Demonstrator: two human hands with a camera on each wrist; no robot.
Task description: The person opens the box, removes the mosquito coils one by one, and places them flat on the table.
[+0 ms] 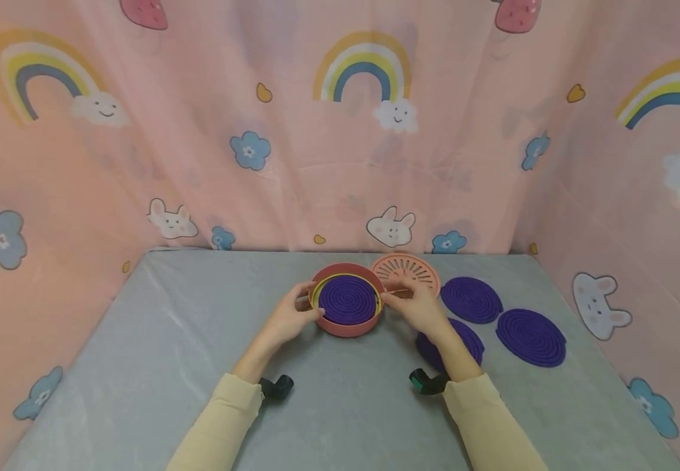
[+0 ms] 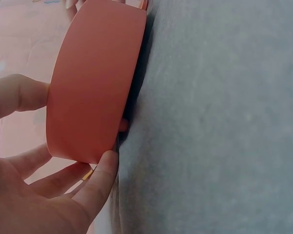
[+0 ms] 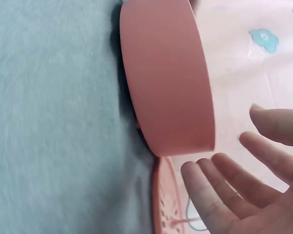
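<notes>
A round pink-red mosquito coil holder stands on the grey table, with a purple mosquito coil lying inside a yellow ring. My left hand grips its left side. In the left wrist view the thumb is at the top rim of the holder and the fingers reach round its wall to the bottom edge. By the opposite side is my right hand, fingers spread and holding nothing. The right wrist view has its fingertips just off the holder's wall.
Behind the right hand lies a slotted peach lid. Further purple coils lie flat to the right, one coil partly under the right forearm. A pink patterned curtain hangs behind the grey table.
</notes>
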